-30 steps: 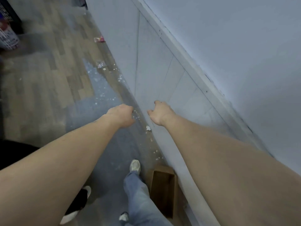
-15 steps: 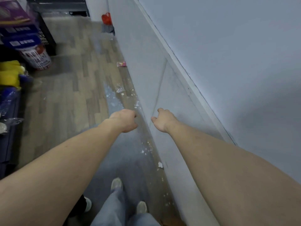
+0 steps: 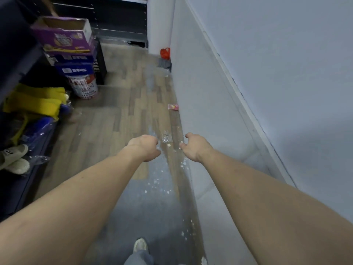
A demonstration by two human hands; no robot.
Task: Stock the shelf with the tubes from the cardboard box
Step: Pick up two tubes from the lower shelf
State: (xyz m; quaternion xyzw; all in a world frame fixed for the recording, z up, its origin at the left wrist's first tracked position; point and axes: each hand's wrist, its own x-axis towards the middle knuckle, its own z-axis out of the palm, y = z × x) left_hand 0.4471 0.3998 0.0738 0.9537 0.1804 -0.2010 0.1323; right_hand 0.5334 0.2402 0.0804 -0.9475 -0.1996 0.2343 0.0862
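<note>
Both my bare arms reach forward over the floor. My left hand and my right hand hang side by side with loosely curled fingers and hold nothing. No tubes show anywhere. An open purple cardboard box tops a stack of boxes at the far left; what it contains is hidden. Dark shelving stands across the far end of the aisle.
A pale panel wall runs along my right. On the left are yellow packs, a white bucket and slippers. White crumbs, a pink packet and a red object lie on the wooden floor.
My view has moved forward and lifted along the aisle, bringing the box stack and far shelving into sight. A brown box by my feet has dropped out of view. Both hands stay empty.
</note>
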